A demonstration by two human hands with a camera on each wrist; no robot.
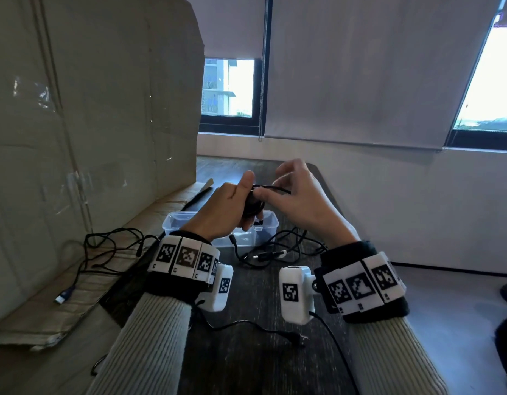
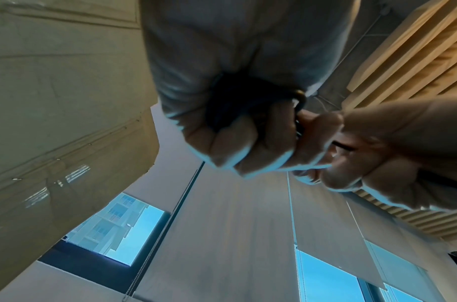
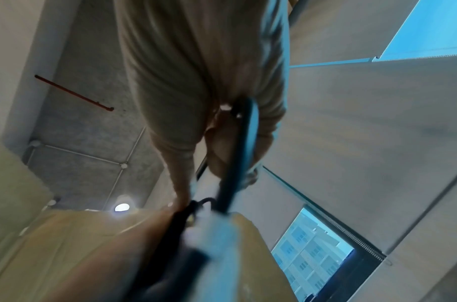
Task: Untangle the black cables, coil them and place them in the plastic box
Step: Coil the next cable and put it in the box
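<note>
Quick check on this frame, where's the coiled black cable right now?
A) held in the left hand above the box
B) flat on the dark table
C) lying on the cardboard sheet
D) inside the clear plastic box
A: the left hand grips the coiled black cable in the air above the clear plastic box, while the right hand pinches its loose end; other cables lie loose on the dark table.

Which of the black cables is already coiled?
The one held in both hands above the plastic box: the coiled cable. The cable with the blue USB plug and the tangle on the table lie loose.
</note>
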